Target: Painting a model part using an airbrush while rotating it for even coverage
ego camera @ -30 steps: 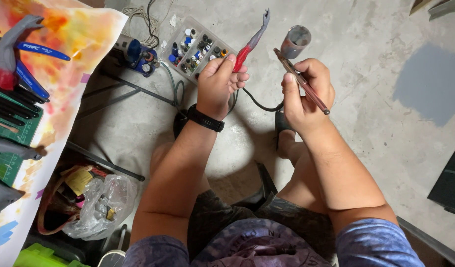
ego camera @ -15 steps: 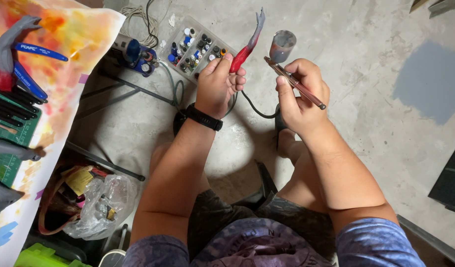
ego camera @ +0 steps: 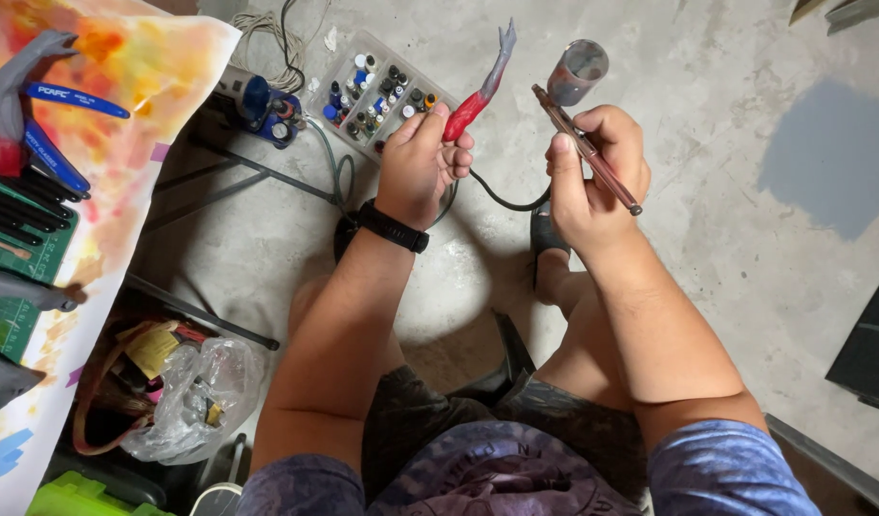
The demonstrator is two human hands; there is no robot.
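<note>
2 hands (ego camera: 420, 162) grip lure (ego camera: 478, 91), airbrush (ego camera: 585, 143).

Bare grey concrete floor (ego camera: 707, 115), scuffed, with a darker grey patch (ego camera: 831, 153) at right. Counter (ego camera: 124, 86) on the left under a paint-splashed orange and yellow sheet. Clear plastic bag (ego camera: 186, 401) slumped below it. Even, soft light.

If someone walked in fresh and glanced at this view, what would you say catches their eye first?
Probably the two raised hands at centre: the left hand pinches a slim red-and-grey painted piece, while the right hand grips an airbrush with a small cup on top, its tip close to the piece. Next comes the paint-stained orange and yellow sheet at the left edge, and the clear organiser box of small bottles on the concrete floor behind the hands.
</note>
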